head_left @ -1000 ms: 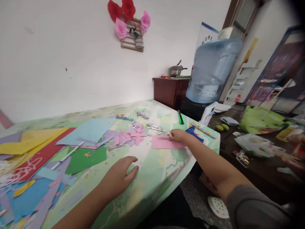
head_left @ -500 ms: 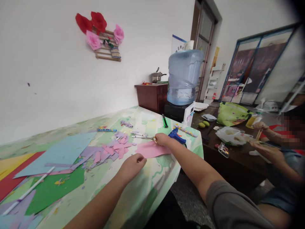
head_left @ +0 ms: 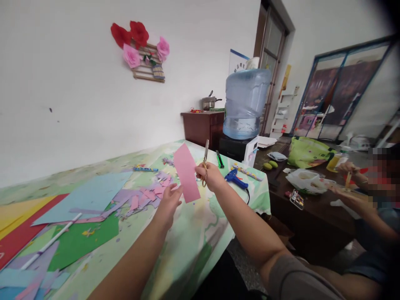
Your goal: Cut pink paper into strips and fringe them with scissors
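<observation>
My right hand (head_left: 212, 176) is closed around a pair of scissors (head_left: 205, 160) with gold-coloured handles, blades pointing up. Its fingertips also meet the right edge of a pink paper strip (head_left: 186, 175), which is raised upright above the table. My left hand (head_left: 170, 202) is at the strip's lower left edge, fingers apart; whether they touch the paper is hard to tell. Left of the hands lies a pile of pink and purple paper scraps (head_left: 146, 196). A blue glue gun (head_left: 236, 179) rests to the right of my right hand, and a green utility knife (head_left: 220, 159) lies behind it.
Light blue paper (head_left: 84, 193), green paper (head_left: 87, 243) and a white stick (head_left: 51, 241) lie on the table's left. A decorated blue stick (head_left: 145, 169) is farther back. At right, a co-worker's hands (head_left: 346, 179) work over a dark table (head_left: 318, 212). A water dispenser bottle (head_left: 246, 104) stands behind.
The pink strip has come up off the table and now stands upright. The scissors have swung from pointing left to pointing up. My left hand has opened and moved up towards the strip.
</observation>
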`<state>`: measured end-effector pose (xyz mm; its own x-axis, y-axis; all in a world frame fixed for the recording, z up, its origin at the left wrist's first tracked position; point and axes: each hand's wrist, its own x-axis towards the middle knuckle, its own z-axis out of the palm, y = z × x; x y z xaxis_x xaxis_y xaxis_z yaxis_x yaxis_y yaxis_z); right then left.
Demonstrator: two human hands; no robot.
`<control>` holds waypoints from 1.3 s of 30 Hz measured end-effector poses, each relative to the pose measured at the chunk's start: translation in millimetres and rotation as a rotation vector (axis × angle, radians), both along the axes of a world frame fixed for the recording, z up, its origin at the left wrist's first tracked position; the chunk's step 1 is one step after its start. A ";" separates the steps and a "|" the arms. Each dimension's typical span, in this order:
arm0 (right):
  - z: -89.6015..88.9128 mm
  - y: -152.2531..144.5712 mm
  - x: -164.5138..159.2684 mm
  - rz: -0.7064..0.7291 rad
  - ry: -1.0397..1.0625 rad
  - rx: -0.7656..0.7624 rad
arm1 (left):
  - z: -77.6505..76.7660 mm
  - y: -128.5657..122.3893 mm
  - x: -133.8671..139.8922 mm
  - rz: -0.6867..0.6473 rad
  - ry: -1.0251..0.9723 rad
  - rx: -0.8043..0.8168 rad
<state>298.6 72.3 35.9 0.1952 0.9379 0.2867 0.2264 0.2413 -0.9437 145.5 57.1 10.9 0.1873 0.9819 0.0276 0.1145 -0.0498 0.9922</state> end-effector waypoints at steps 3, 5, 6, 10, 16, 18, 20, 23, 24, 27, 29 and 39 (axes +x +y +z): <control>5.1 -13.8 -23.2 0.107 0.190 0.080 | 12.7 2.6 -8.7 -0.021 -0.150 -0.016; 5.7 -21.1 -32.3 0.168 0.282 0.123 | 18.5 2.2 -14.0 -0.040 -0.225 -0.054; 5.2 -24.1 -34.8 0.191 0.319 0.141 | 20.2 0.9 -15.7 -0.058 -0.250 -0.077; -2.3 -36.1 -30.6 0.213 0.404 0.185 | 20.1 -11.3 -14.8 -0.312 -0.366 -0.316; -23.0 -77.5 6.0 0.060 0.345 0.154 | 19.9 -23.5 3.3 -0.511 -0.401 -0.260; -27.3 -96.7 18.7 -0.024 0.285 0.128 | 22.2 -24.3 11.8 -0.524 -0.372 -0.244; -28.7 -115.2 27.8 -0.108 0.212 0.093 | 25.1 -25.5 19.9 -0.524 -0.361 -0.224; -27.2 -137.8 31.7 -0.208 0.104 0.030 | 29.6 -28.7 27.0 -0.489 -0.416 -0.171; -26.4 -143.4 30.2 -0.232 0.067 0.011 | 31.0 -29.9 27.4 -0.484 -0.447 -0.156; -23.8 -153.0 19.0 -0.273 -0.137 -0.062 | 35.0 -33.5 23.1 -0.494 -0.535 -0.131; -21.4 -153.8 8.7 -0.264 -0.307 -0.095 | 38.3 -36.2 17.6 -0.477 -0.579 -0.121; -6.2 -130.3 -28.7 -0.219 -0.461 0.003 | 55.6 -44.6 -8.9 -0.436 -0.598 -0.074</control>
